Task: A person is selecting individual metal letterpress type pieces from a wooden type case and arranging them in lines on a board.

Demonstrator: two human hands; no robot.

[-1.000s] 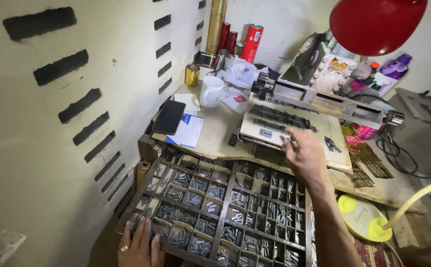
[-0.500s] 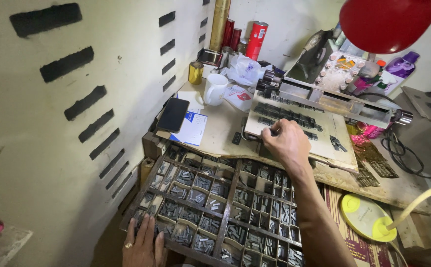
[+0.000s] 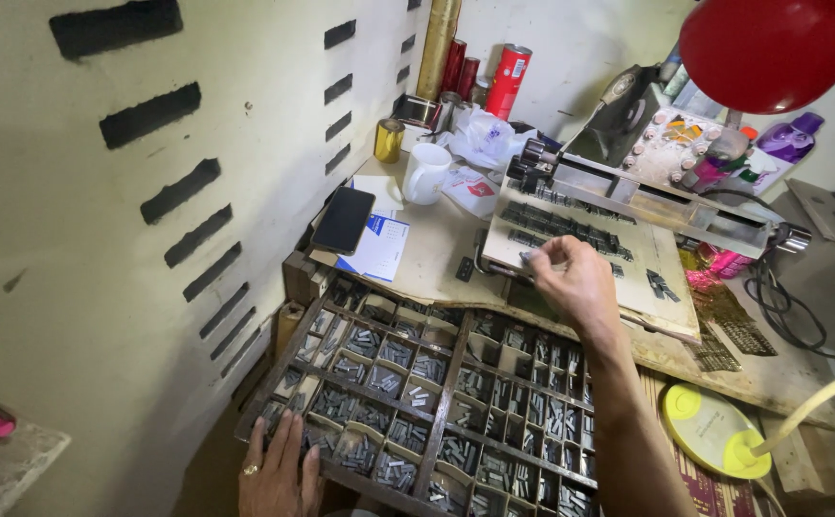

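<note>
- Two hands are at work, one near and one farther out. The left hand (image 3: 279,469) lies flat with fingers spread on the near edge of the wooden tray (image 3: 293,340), grip apart and holding nothing; I judge it steadies the tray, which juts out past the counter (image 3: 437,254).
- The tray is split by thin slats into many small compartments, and nearly every one holds a loose heap of small grey metal pieces (image 3: 394,354). Sorting them this way likely keeps each kind apart and easy to pick.
- The right hand (image 3: 575,278) reaches over the far rim of the tray to the board (image 3: 662,311) just beyond it. Its fingertips are pinched together at the board's near edge; whether a metal piece sits between them is too small to tell.
- On the board, rows of dark pieces (image 3: 566,225) lie lined up side by side, with a small cluster apart to the right.
- Left of the board, a black phone (image 3: 343,220) rests on papers, and a white mug (image 3: 425,174) stands behind; its contents are hidden.
- At the wall stand red cans (image 3: 507,81) and a gold tin (image 3: 389,140). A yellow lamp base (image 3: 714,431) sits near right.
</note>
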